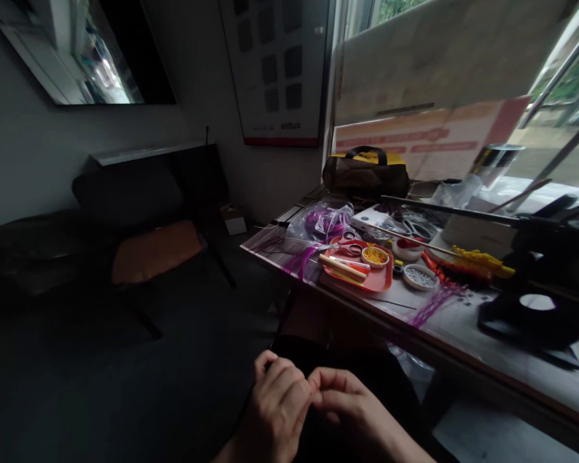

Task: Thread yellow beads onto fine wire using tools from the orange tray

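My left hand [280,400] is closed above my lap, its fingers curled inward. Against it, my right hand [341,397] pinches with thumb and forefinger at the left hand's edge. Whatever sits between the fingers is too small or too hidden to make out. Beyond them on the table lies a red tray [381,281] with tools, scissors [351,249] and a small bowl of yellow pieces [375,257]. Near it stand a white dish of small grey beads [421,277] and a bunch of purple strands [434,306].
The table edge [415,341] runs diagonally beyond my hands. A black stand [525,328] is at the right, and a black and yellow bag [365,173] at the back. Left, a chair with an orange-brown seat [157,251] stands on the dark floor.
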A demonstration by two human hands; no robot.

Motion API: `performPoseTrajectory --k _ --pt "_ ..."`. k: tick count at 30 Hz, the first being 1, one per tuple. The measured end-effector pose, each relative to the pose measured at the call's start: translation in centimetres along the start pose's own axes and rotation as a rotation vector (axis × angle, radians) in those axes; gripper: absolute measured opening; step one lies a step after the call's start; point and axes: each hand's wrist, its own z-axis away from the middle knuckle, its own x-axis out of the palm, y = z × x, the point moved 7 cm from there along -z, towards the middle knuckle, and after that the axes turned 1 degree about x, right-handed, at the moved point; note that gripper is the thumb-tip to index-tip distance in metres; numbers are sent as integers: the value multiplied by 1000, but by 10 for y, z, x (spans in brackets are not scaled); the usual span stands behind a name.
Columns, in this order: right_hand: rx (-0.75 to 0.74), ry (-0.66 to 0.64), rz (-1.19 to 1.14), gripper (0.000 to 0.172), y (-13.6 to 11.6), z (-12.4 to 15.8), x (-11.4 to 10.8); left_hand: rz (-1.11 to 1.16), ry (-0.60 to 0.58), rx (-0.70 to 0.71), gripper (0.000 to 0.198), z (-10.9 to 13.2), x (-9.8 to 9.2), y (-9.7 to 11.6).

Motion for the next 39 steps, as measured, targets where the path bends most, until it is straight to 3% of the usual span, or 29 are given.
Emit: performPoseTrajectory --k 1,3,10,17,22,28,34,39 --pt "54 -14 -63 22 4 -1 1 -3 -16 -6 25 0 1 -1" --pt "25 26 -70 27 2 -1 1 40 -82 -94 26 -1 4 -6" --pt "-382 242 436 26 -27 11 -5 251 -231 -516 26 -1 9 -27" --pt "-418 174 575 24 -24 14 -3 367 -246 -685 25 4 19 -33" --pt "-359 203 458 30 -20 11 -8 504 -213 -828 27 7 28 -40" --pt "-401 244 463 26 -23 12 -9 553 -276 -930 29 19 29 -44" --pt "-604 240 735 10 -32 19 -4 759 -233 -1185 36 36 39 -47" --pt "-793 318 943 18 -40 26 1 811 -196 -1314 38 41 38 -47"
